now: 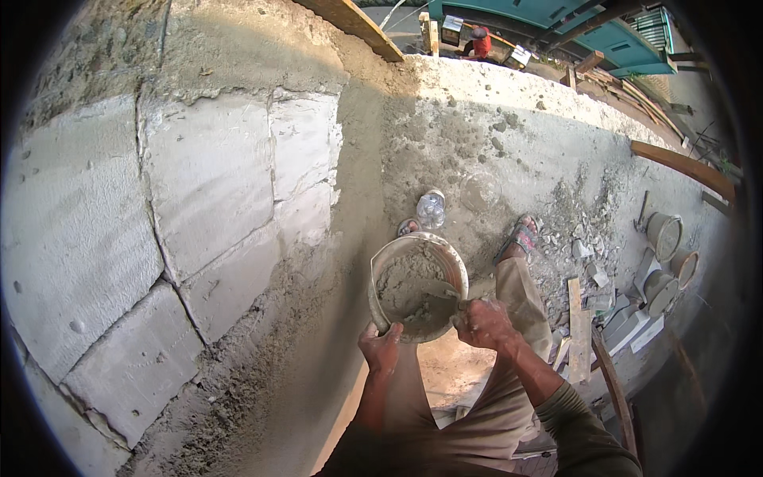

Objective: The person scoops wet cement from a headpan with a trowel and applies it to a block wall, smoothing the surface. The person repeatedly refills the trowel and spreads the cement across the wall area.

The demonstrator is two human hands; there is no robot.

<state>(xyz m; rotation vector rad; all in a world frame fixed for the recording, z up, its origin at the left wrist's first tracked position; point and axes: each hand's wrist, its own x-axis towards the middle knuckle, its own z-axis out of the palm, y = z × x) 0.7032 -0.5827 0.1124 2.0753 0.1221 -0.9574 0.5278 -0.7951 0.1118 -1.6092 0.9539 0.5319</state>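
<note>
**Gripping a bucket (456,266) of grey mortar (401,280) in front of the legs**

Grasping the near left rim of the bucket with the left hand (381,348), thumb at the edge. Clenching the right hand (482,323) around the handle end of a trowel (435,288) at the near right rim; hard to tell whether also touching the bucket there. Inside the bucket, thick, lumpy mortar, with the trowel blade reaching into it from the right and smears along the inner wall.

Just beyond the bucket, a clear plastic bottle (431,208). Beside it, partly hidden behind the rim, the left foot (408,226); well apart to the right, the right foot (521,237), also in a sandal. Underfoot, a grey floor (572,147) spattered with clumps, with broken rubble (582,249) scattered to the right.

To the left, a wall (208,171) of large pale blocks with dark, open joints, edged by a grey mortar band (359,143) down the corner. Far to the right, several used buckets (664,236) grouped close together, near loose boards (579,330). In the distance, past the floor's far edge, a person in red (480,41) near teal panels (620,49).
</note>
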